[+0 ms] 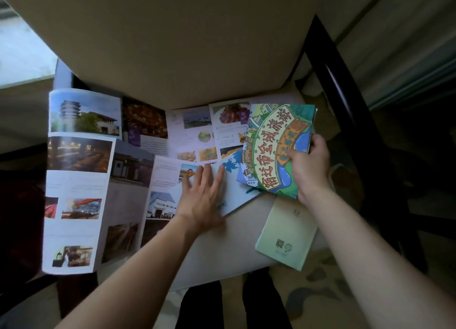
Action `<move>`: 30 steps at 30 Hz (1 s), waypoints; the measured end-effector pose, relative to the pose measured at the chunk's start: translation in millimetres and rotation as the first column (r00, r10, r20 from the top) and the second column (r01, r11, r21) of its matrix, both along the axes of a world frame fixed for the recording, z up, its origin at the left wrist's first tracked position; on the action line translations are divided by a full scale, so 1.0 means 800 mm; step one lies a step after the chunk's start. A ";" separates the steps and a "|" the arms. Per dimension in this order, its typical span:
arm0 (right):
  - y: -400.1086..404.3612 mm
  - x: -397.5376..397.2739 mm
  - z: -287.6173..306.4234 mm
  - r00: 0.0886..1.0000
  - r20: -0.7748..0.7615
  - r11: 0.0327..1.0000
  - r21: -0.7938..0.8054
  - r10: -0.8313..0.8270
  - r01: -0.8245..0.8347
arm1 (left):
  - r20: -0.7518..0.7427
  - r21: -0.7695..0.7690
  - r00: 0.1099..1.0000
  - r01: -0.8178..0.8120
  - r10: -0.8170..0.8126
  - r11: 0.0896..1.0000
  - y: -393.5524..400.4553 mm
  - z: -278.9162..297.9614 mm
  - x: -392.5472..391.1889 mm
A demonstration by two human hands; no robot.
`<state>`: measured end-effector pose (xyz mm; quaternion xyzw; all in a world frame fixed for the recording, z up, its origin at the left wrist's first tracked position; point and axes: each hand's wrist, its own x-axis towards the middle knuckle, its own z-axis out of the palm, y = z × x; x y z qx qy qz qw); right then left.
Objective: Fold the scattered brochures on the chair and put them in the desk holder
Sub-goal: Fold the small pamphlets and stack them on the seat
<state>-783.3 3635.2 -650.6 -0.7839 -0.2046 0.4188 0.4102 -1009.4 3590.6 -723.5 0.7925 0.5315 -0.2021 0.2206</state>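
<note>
right grip [307, 166] round one brochure [274, 143]

The chair [187, 45] is beige with a glossy black frame. At right of the frame, the cartoon map brochure [271, 151] shows green, blue and red lettering; below it lies a pale green booklet [286, 232].

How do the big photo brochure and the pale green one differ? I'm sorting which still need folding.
The big photo brochure lies fully unfolded, sprawling past the chair seat; the pale green brochure is folded shut and compact. The photo one shows many pictures; the green one is nearly plain, with small marks. The photo one sits left, the green one right. Neither is held; both rest on the seat.
</note>
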 end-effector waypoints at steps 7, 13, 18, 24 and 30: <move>0.030 0.009 0.022 0.998 -0.005 0.996 0.074 0.055 -0.054 | -0.031 0.218 0.965 0.259 -0.259 0.941 0.027 0.023 -0.022; 0.069 0.007 0.063 0.986 -0.150 0.958 0.287 0.070 -0.024 | -0.053 0.356 0.870 0.475 -0.490 0.805 0.033 0.043 -0.045; 0.079 0.009 0.079 0.964 0.000 0.937 0.237 0.265 -0.258 | -0.033 0.472 0.826 0.509 -0.562 0.720 0.046 0.069 -0.053; 0.071 0.011 0.115 0.953 -0.088 0.948 0.161 0.291 -0.275 | -0.051 0.523 0.791 0.541 -0.610 0.659 0.073 0.130 -0.063; 0.093 0.031 0.218 0.966 -0.205 0.955 0.282 0.159 -0.097 | -0.153 0.508 0.762 0.607 -0.630 0.611 0.101 0.231 -0.078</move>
